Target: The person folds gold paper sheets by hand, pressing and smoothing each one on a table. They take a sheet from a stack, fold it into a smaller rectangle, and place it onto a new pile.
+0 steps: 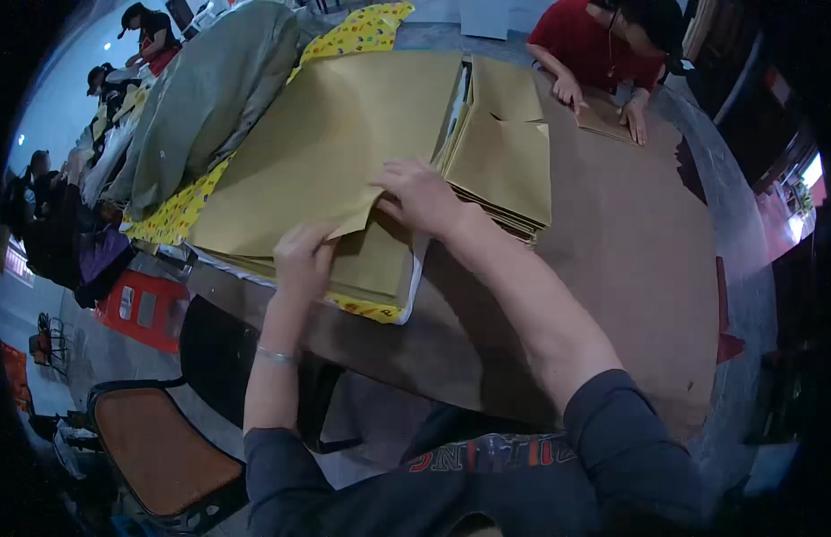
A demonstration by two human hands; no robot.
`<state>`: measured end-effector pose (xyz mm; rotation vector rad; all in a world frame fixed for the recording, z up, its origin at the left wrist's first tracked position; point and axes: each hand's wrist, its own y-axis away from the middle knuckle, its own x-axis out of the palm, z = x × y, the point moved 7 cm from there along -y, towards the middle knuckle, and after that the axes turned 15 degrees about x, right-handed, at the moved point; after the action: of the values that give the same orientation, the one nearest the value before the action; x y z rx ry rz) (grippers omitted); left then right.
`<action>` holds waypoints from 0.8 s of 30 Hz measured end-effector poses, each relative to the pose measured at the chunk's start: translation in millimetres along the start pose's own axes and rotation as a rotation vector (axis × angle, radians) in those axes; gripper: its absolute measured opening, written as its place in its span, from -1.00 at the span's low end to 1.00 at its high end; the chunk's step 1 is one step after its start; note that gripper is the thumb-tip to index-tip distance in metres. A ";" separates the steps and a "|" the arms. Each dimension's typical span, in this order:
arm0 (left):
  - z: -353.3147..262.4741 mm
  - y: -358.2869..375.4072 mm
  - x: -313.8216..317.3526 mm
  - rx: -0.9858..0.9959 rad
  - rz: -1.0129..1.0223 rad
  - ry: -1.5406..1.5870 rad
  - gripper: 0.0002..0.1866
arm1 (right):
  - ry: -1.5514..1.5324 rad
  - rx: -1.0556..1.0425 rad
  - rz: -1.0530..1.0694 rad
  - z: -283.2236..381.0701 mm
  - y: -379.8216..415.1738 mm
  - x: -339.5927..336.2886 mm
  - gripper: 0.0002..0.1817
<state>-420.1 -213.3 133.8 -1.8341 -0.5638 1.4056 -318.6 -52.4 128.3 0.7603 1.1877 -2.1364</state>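
Observation:
A large sheet of brown kraft paper (344,116) lies on top of a stack, with its near corner lifted and bent. My left hand (304,259) pinches the near edge of this sheet. Further right, my right hand (422,197) grips the raised part of the same edge between thumb and fingers. Under the lifted corner, more kraft paper (375,264) shows. Yellow patterned wrapping (366,307) with a white edge lies beneath the stack. Just beyond my right hand stands a pile of folded kraft paper pieces (500,166).
A brown-covered round table (621,268) bears everything. Across it, a person in red (576,40) presses a folded brown paper (605,120). A grey-green cloth bundle (210,89) lies at the left. An orange stool (143,309) and a chair (161,447) stand near the table; other people are further back.

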 end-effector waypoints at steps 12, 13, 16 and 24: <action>81.7 2.8 -54.6 -0.259 -0.075 -0.076 -0.81 | -0.015 -0.070 0.075 26.2 -61.1 -28.3 -0.87; 73.6 -18.3 -65.1 -0.158 -0.067 -0.119 -0.79 | -0.002 -0.036 0.061 30.5 -64.5 -36.3 -0.81; 72.2 -56.3 -82.4 -0.084 -0.053 -0.159 -0.75 | 0.021 -0.132 0.030 44.8 -81.2 -54.9 -0.80; 68.4 -113.5 -134.8 -0.069 -0.169 -0.381 -0.85 | 0.010 -0.155 -0.314 64.2 -121.3 -158.1 -0.81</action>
<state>-515.1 -219.8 297.2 -1.5334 -0.9463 1.6441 -311.3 -22.5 335.4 0.5446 1.5430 -2.2541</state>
